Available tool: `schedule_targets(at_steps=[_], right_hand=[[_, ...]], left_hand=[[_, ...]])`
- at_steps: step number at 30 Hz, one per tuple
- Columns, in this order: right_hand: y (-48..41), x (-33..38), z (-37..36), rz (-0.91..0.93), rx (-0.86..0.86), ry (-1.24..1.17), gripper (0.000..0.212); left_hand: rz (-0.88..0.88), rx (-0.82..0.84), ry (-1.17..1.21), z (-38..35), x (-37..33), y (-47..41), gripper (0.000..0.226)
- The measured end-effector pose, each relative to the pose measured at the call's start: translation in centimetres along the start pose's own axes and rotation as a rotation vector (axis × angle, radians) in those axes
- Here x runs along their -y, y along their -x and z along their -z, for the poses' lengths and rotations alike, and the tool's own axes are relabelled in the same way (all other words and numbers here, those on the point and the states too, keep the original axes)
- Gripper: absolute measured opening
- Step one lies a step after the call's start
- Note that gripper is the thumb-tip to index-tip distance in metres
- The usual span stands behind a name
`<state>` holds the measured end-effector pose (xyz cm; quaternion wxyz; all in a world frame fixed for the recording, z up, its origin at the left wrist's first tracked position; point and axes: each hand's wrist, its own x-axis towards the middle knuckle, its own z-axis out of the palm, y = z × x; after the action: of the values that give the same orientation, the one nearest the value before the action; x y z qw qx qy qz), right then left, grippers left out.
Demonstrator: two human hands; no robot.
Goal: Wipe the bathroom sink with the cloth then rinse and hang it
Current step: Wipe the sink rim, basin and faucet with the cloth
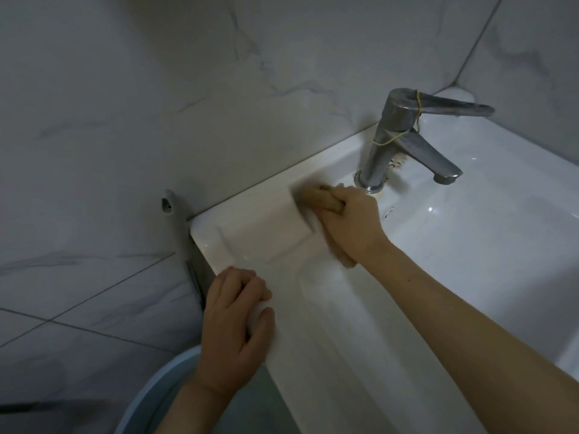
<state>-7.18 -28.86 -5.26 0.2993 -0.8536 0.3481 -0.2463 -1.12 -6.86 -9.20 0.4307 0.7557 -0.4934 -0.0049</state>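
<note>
A white ceramic sink (pixel 260 233) fills the centre and right of the head view. My right hand (pixel 351 223) grips a bunched tan cloth (pixel 319 198) and presses it on the sink's back ledge, just left of the tap's base. Part of the cloth sticks out below my wrist. The cloth looks blurred. My left hand (pixel 233 324) holds the sink's left front rim, fingers curled over the edge and thumb on top.
A chrome tap (pixel 398 136) with a yellow rubber band around it stands at the back of the sink, spout pointing right. Grey marbled tiles cover the wall and floor. A pale blue basin (pixel 156 389) sits on the floor below the sink's left edge.
</note>
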Motion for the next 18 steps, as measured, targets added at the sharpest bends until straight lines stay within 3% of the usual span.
schedule_targets(at_steps=[4,10,18], right_hand=[[2.7,-1.1,2.4,0.111,0.156,0.078,0.006],[-1.1,-2.6,2.9,-0.054,-0.044,0.069,0.017],[3.0,0.5,-0.6,0.003,0.021,-0.037,0.010]], left_hand=[[0.007,0.014,-0.010,0.2,0.0,0.0,0.017],[0.001,0.017,-0.028,0.3,-0.1,0.0,0.016],[0.008,0.029,-0.031,0.4,-0.4,0.0,0.018]])
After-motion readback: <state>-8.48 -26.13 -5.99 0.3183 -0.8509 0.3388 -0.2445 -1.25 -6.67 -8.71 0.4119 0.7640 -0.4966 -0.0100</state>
